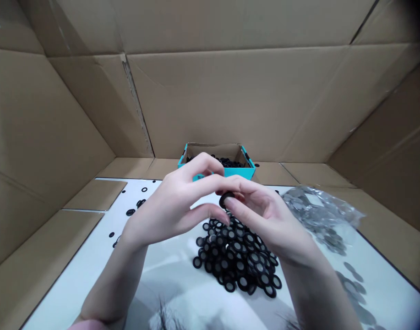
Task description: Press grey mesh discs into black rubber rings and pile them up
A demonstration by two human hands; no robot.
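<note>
"What's the person holding?"

"One black ring [226, 199], up on edge, pinched by the fingertips [231, 205] of the right hand [264, 220]. Those fingers are nearly closed on it."

"And the left hand [170, 206]?"

"Half curled, its forefinger [210, 182] reaching across the right hand, its thumb [211, 215] just above the pile. Whether it grips the ring too, I can't tell."

"What's underneath?"

"A heap of matching rings [233, 256] on a white sheet [168, 270]. More lie in a teal-edged cardboard box [216, 173] beyond the hands."

"And on the right?"

"A clear plastic bag [316, 215] of grey metal discs, with loose discs [354, 288] near the sheet's edge. A few stray rings [130, 211] lie left, and cardboard walls [230, 101] stand behind."
</note>
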